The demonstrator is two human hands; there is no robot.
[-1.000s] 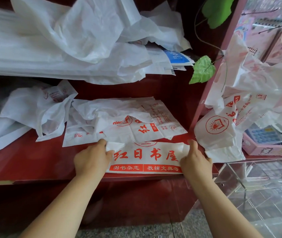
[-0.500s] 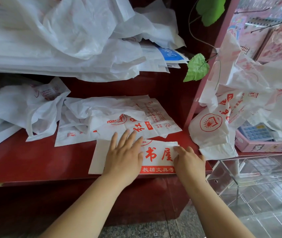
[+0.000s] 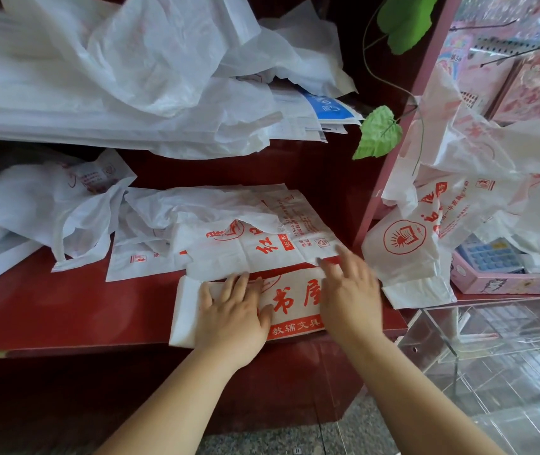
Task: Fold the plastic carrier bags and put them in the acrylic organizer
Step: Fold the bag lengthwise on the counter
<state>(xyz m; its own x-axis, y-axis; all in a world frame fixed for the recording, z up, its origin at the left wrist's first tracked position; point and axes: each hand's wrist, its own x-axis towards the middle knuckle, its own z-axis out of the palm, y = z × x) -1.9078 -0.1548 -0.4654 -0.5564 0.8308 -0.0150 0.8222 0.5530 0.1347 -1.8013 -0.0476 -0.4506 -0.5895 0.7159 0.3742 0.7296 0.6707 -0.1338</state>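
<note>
Left hand flat on bag, right hand alongside

Single view, head-worn, wide-angle. It looks forward and down along both forearms, at close range, onto the front edge of the desk. The fingers of the left hand and the right hand sit just below frame centre. Beyond the fingers the view takes in the heaped bags at the top edge. Nearer than the fingers, the floor runs along the bottom edge. Right of the fingers, the organizer fills the lower right corner. Straight edges bow towards the borders.
</note>
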